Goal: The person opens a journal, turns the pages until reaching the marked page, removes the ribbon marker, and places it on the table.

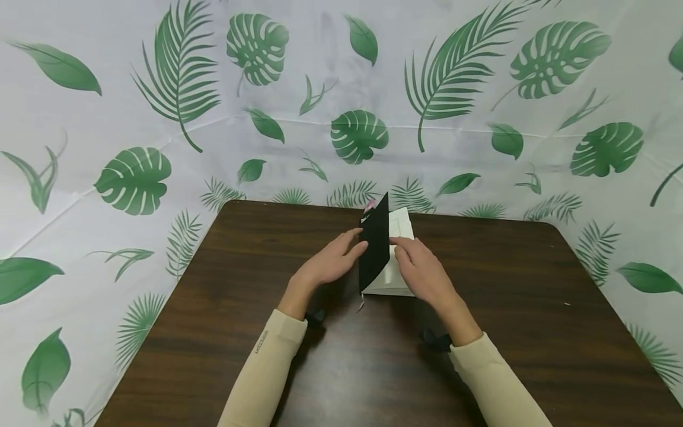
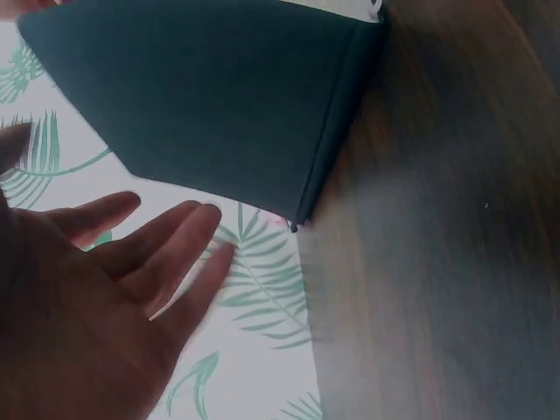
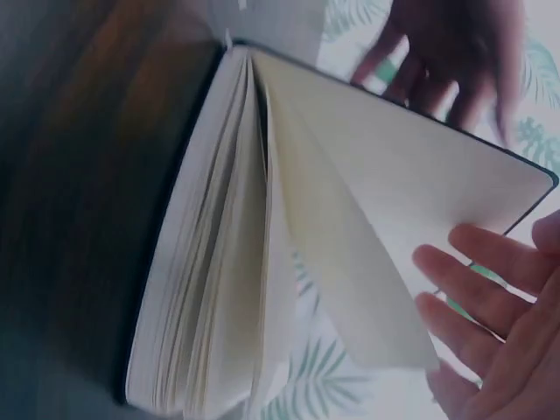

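Note:
A notebook with a black cover [image 1: 376,243] lies on the table, its front cover swung up nearly upright. Its cream pages [image 3: 219,245] fan apart, and one leaf [image 3: 346,262] lifts away towards the raised cover. My left hand [image 1: 332,259] is beside the cover's outer face, fingers spread and relaxed in the left wrist view. On the other side, my right hand [image 1: 424,273] has its extended fingers close to the cover's free edge and inner face. A pale ribbon [image 1: 361,303] hangs from the bottom of the spine.
The dark wood-patterned table [image 1: 213,332] extends around the notebook. A white cloth with green leaves [image 1: 299,53] hangs behind and beside it. A small pink item [image 1: 369,205] shows behind the cover. A dark device [image 1: 436,340] sits under the right wrist.

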`<state>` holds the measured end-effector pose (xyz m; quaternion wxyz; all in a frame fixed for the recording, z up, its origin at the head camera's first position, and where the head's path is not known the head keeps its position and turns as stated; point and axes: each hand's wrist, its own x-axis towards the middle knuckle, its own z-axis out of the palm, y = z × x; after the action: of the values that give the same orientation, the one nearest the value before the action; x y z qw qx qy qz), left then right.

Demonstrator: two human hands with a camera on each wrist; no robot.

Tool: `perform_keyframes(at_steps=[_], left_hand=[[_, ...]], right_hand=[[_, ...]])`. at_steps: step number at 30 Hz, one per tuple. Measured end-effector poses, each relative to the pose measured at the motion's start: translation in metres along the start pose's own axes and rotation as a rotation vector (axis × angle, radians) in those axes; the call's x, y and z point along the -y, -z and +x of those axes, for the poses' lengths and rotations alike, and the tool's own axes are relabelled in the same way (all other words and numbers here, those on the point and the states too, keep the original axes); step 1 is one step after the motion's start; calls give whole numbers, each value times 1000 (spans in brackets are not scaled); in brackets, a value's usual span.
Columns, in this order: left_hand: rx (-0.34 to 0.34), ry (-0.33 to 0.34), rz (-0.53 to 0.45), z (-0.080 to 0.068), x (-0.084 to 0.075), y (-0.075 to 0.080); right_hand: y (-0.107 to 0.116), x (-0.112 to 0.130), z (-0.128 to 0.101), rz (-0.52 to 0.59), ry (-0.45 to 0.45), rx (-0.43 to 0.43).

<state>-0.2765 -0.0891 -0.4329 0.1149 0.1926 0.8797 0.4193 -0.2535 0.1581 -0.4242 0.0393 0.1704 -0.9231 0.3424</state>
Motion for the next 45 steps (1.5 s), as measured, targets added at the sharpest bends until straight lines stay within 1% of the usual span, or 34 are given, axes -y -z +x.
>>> perform_keyframes(at_steps=[4, 6, 9, 11, 14, 16, 18, 22, 25, 28, 31, 34, 37, 41, 45], left_hand=[[-26, 59, -48, 2, -6, -2], [-36, 77, -70, 2, -9, -2], [-44, 79, -103, 3, -11, -1], [-45, 69, -127, 3, -11, 0], [-46, 49, -155, 1, -9, 3], [-43, 43, -178, 0, -7, 5], [-40, 45, -198, -2, -5, 8], [-27, 69, -225, -4, 1, 15], [-22, 63, -221, -6, 7, 21], [1, 29, -213, -9, 13, 28], [47, 1, -207, -14, 19, 36], [84, 3, -198, -17, 22, 42], [109, 20, -207, -20, 24, 46], [156, 55, -266, -23, 25, 48], [172, 82, -296, -26, 28, 47]], right_hand=[[-8, 10, -5, -108, 74, -6], [-12, 14, -6, -172, 96, -20], [-17, 21, -8, -239, 107, -30], [-21, 24, -8, -273, 119, -32], [-23, 28, -8, -285, 141, -40], [-22, 26, -7, -251, 145, -57], [-19, 22, -5, -186, 136, -90], [-10, 8, -1, 30, 60, -168], [-4, -1, 0, 178, -27, -193], [-3, -6, 2, 250, -111, -150], [-9, -6, 4, 265, -153, -66], [-17, -2, 5, 274, -120, -4], [-26, 4, 4, 259, -80, 43], [-40, 9, 0, 225, -48, 116], [-56, 12, -5, 188, -16, 200]])
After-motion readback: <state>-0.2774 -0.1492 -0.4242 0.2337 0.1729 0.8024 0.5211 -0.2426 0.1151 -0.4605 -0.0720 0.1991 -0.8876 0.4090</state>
